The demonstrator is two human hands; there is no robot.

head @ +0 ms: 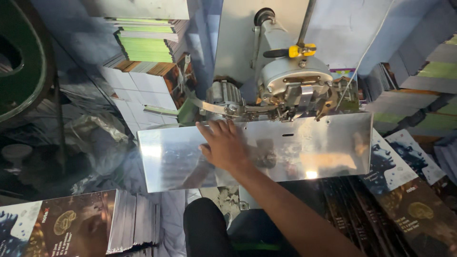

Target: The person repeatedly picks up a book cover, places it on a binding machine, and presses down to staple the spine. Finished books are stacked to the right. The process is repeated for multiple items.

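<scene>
My right hand (pixel 223 145) lies flat, palm down, on the shiny metal saddle plate (pixel 166 162) of a stitching machine, fingers spread and pointing at the machine's head (pixel 293 83). Nothing is in the hand. Its fingertips end just below the head's lower mechanism (pixel 238 110). My forearm reaches in from the lower right. My left hand is out of sight. The plate is bare and mirrors the room.
Dark-covered booklets lie stacked at lower left (pixel 62 223) and fanned out at right (pixel 409 190). Tall stacks stand at back left (pixel 147 47) and back right (pixel 419 85). A green wheel (pixel 21 62) and crumpled plastic (pixel 90 138) are at left. My knee (pixel 204 223) is below the plate.
</scene>
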